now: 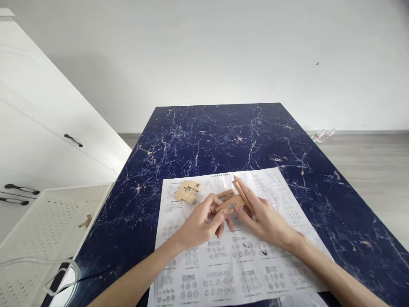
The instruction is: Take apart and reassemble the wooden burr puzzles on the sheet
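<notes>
Over the printed sheet, my left hand (204, 219) pinches a notched wooden puzzle piece (231, 204) between thumb and fingers. A second wooden piece (225, 195) with a dark mark shows just behind it, partly hidden by my left fingers. My right hand (260, 215) is closed around a wooden stick (243, 196) that stands at a slant against the end of the notched piece. Its thumb touches the notched piece as well. Up and to the left, several pale wooden pieces (187, 197) lie together on the sheet, one of them marked 3.
Beneath both hands spreads a paper sheet (220, 264) of printed diagrams, on a dark blue marbled table (204, 140). A white perforated basket (47, 221) with a small wooden piece (85, 221) stands at the left, near a white cable (38, 261). White cabinets (57, 111) flank the table.
</notes>
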A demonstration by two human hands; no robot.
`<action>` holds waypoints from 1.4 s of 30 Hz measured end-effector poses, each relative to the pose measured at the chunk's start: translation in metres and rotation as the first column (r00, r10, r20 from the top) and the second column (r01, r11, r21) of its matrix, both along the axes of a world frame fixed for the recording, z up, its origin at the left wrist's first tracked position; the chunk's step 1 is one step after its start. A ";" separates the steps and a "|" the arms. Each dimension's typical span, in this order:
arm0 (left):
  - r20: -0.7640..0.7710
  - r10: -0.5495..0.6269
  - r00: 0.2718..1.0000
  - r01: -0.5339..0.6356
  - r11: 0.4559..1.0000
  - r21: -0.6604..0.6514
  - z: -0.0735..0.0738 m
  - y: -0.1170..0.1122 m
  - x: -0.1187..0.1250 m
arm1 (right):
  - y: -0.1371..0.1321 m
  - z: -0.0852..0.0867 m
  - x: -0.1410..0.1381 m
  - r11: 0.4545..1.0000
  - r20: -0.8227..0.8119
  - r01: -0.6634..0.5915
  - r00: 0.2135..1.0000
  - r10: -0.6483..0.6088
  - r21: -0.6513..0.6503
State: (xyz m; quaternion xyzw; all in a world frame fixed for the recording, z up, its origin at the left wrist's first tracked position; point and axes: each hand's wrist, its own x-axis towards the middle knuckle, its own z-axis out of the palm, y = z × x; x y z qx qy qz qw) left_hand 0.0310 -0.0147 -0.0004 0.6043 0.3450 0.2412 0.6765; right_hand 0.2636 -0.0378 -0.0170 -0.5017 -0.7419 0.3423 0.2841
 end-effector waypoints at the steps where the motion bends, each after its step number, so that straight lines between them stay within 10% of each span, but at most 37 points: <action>1: 0.005 0.007 1.000 -0.007 1.000 -0.007 0.000 0.000 0.000 | 0.001 0.000 0.000 0.999 0.023 0.019 1.000 -0.020 0.028; 25: 0.113 0.075 0.991 -0.067 0.995 -0.072 0.001 0.003 0.002 | -0.002 -0.012 -0.004 0.987 0.082 0.012 0.996 -0.025 0.161; 33: 0.298 0.219 0.929 -0.159 0.964 -0.215 -0.003 0.012 -0.002 | 0.009 -0.015 -0.008 0.906 0.061 0.078 0.992 -0.114 0.417; 42: 0.375 0.308 0.874 -0.188 0.927 -0.324 -0.007 0.015 -0.001 | 0.016 -0.020 -0.005 0.957 0.080 0.036 0.995 -0.062 0.288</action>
